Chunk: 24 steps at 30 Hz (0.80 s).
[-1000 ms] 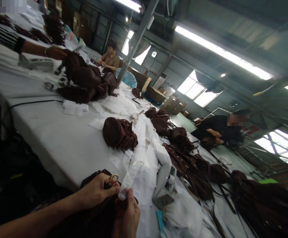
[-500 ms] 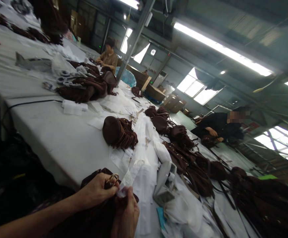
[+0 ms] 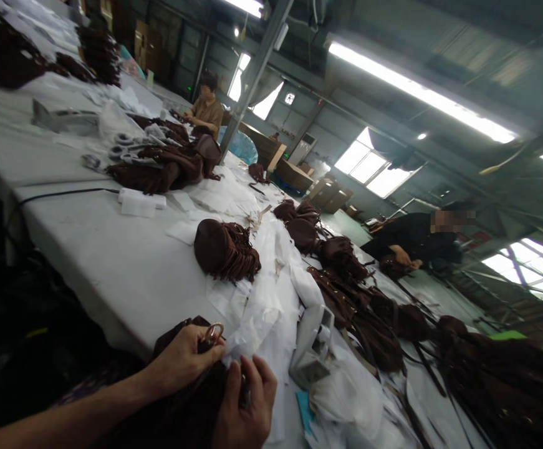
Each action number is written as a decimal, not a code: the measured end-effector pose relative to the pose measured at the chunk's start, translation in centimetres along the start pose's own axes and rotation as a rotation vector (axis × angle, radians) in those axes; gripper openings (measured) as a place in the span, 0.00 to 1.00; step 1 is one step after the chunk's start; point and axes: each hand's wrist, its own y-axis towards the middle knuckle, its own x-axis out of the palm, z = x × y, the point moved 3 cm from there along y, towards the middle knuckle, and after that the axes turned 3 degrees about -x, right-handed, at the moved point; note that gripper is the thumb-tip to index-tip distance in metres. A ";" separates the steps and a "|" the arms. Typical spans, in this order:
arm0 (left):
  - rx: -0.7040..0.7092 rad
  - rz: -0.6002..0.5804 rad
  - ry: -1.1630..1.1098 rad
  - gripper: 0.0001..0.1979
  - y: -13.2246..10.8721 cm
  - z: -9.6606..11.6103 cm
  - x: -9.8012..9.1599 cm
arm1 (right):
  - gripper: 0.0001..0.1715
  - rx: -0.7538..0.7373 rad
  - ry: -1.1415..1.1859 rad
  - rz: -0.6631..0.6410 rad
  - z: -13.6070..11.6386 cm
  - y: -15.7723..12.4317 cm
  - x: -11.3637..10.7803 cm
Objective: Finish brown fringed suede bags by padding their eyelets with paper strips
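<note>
One dark-brown bag (image 3: pixel 198 402), its ring (image 3: pixel 214 324) golden, is gripped by the left hand (image 3: pixel 187 357), what the right hand (image 3: pixel 250 405) grasps unclear

A glossy metal ring (image 3: pixel 221 330) gleams against a matt, leather-like bag (image 3: pixel 196 408) beside the smooth desk (image 3: pixel 126 262), which carries creased, papery sheets (image 3: pixel 264 321) and a plastic dispenser (image 3: pixel 305 340).

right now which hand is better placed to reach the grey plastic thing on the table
Right, probably: the right hand is nearer the grey plastic thing, while the left hand grips the dark brown piece beside the gold ring. Whether the right fingers hold anything is unclear.
</note>
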 end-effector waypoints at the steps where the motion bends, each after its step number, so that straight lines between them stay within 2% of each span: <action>1: 0.012 -0.013 0.004 0.14 0.0 0.1 0.1 | 0.13 -0.068 -0.017 -0.053 -0.2 -0.2 0.2; 3: 0.027 -0.050 0.000 0.15 0.1 0.3 0.2 | 0.13 -0.088 -0.014 -0.147 -0.2 -0.4 0.5; 8: 0.045 -0.157 -0.054 0.14 0.0 0.8 0.1 | 0.13 0.065 0.061 -0.285 0.2 -0.2 0.7; 11: 0.075 -0.187 0.015 0.13 -0.1 0.9 0.1 | 0.16 0.162 0.113 -0.214 -0.3 0.4 0.2; 14: 0.072 -0.162 0.088 0.11 0.0 0.8 0.2 | 0.18 0.248 0.151 -0.102 -1.3 0.9 -0.3; 19: 0.061 -0.142 0.106 0.10 0.4 1.0 0.1 | 0.20 0.323 0.211 -0.028 -2.2 0.6 -0.3; 21: 0.066 -0.135 0.108 0.09 0.5 1.3 0.0 | 0.23 0.445 0.255 0.020 -1.5 0.1 -0.4; 24: 0.069 -0.118 0.097 0.09 0.5 1.6 -0.3 | 0.27 0.755 0.403 0.088 0.2 -0.5 -0.5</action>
